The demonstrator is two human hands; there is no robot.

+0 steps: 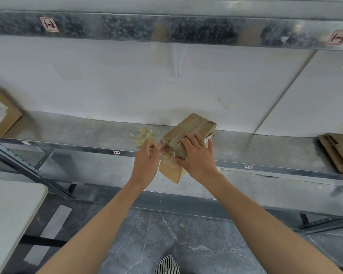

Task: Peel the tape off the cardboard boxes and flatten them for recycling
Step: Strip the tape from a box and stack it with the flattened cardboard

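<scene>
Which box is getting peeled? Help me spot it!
Find the long metal shelf across the middle. At its front edge a small cardboard box sits tilted, gripped by the right hand, the left hand pinching its tape. The labelled box is untouched; the cardboard stack is flat.

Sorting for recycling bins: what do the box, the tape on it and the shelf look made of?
Box: brown cardboard, matte, creased and torn at the edges. Tape: probably clear plastic film, glossy and wrinkled. Shelf: likely galvanized steel, grey with a mottled spangle sheen.
</scene>
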